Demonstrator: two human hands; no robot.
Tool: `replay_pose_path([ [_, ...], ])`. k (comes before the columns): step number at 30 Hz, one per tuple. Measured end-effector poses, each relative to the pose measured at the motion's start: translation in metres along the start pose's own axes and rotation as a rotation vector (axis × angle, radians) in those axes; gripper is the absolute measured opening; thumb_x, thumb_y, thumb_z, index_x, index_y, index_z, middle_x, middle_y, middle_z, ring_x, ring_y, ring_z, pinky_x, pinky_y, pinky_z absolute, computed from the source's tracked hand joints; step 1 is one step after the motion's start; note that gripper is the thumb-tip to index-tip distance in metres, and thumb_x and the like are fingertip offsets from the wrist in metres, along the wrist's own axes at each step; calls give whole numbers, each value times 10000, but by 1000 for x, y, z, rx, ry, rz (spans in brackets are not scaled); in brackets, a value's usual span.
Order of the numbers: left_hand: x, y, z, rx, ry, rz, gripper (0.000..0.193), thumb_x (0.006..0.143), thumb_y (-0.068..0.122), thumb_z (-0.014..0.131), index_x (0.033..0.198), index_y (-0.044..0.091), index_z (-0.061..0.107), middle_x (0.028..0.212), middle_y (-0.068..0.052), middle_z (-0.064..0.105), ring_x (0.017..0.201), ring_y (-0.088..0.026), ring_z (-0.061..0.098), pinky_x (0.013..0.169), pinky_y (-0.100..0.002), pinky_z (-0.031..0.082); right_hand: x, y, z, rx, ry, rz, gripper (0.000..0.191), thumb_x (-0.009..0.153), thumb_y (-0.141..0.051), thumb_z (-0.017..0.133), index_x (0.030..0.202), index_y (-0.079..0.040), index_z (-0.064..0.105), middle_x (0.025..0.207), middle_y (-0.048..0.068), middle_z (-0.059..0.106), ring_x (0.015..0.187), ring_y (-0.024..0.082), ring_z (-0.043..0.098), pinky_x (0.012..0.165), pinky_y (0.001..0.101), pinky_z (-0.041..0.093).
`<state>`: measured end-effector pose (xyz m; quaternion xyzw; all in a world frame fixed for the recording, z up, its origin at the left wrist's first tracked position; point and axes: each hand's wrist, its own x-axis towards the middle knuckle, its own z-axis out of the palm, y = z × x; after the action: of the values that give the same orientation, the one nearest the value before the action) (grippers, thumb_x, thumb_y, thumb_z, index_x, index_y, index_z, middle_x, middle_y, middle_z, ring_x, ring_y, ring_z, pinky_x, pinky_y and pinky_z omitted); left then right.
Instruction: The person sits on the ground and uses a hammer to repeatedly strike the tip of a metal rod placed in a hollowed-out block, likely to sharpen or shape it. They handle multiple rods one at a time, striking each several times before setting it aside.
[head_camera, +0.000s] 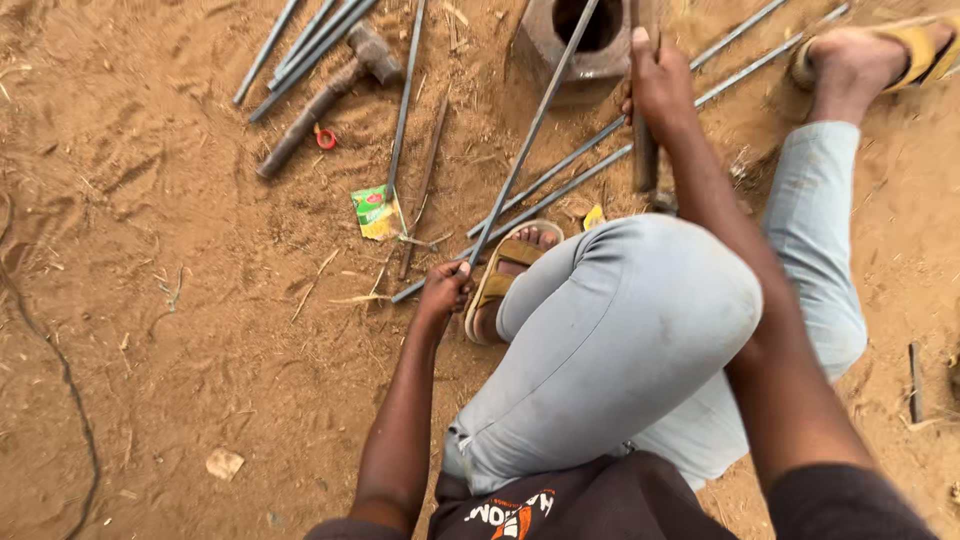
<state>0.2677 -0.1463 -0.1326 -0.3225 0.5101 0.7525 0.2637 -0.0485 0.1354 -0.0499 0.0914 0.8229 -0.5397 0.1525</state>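
Fingers of the left hand (445, 287) wrap a thin steel rod (530, 135); right hand (660, 85) grips an upright bar (645, 150). Left of the rod lies a small green-yellow sachet (377, 211).

The scene is lit by soft, even daylight, and no glare or harsh highlights are seen on the sandy ground (170, 330). Only faint, diffuse shadows are cast, under the bent knee (640, 330) and beside the rods (560, 180), so no clear direction of light can be told. Most of the frame is rendered sharply, though slight softness and wide-angle stretching are noticed toward the edges, where the right arm (790, 400) looms large.
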Motion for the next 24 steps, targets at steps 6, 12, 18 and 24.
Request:
replay_pose_path([
  [6, 55, 27, 29, 323, 178, 137, 219, 1007, 170, 578, 1085, 94, 769, 630, 24, 553, 499, -83, 426, 443, -260, 317, -46, 21, 4, 100, 128, -43, 386, 1076, -446, 443, 1134, -66, 469, 719, 33, 589, 512, 142, 608, 421, 349, 514],
  [12, 113, 139, 121, 109, 41, 210, 235, 1019, 157, 541, 1011, 26, 736, 671, -20, 619, 534, -97, 505, 459, -258, 377, -82, 43, 7, 63, 86, 96, 404, 1097, -449, 515, 1072, -46, 485, 664, 34, 531, 501, 150, 542, 422, 338, 453],
  [18, 92, 252, 206, -107, -206, 224, 306, 1070, 159, 407, 1026, -13, 656, 727, -76, 659, 592, -157, 587, 550, -290, 520, -82, 41, 7, 76, 58, 151, 327, 1077, -420, 500, 1073, -94, 520, 669, 24, 545, 497, 143, 533, 426, 334, 465],
  [24, 72, 312, 262, -365, -415, 507, 223, 992, 157, 574, 1007, -45, 664, 824, -187, 759, 670, -222, 740, 672, -378, 665, -73, 61, 13, -12, 126, -44, 365, 1087, -421, 537, 1020, -62, 517, 677, 36, 583, 510, 137, 577, 445, 326, 488],
])
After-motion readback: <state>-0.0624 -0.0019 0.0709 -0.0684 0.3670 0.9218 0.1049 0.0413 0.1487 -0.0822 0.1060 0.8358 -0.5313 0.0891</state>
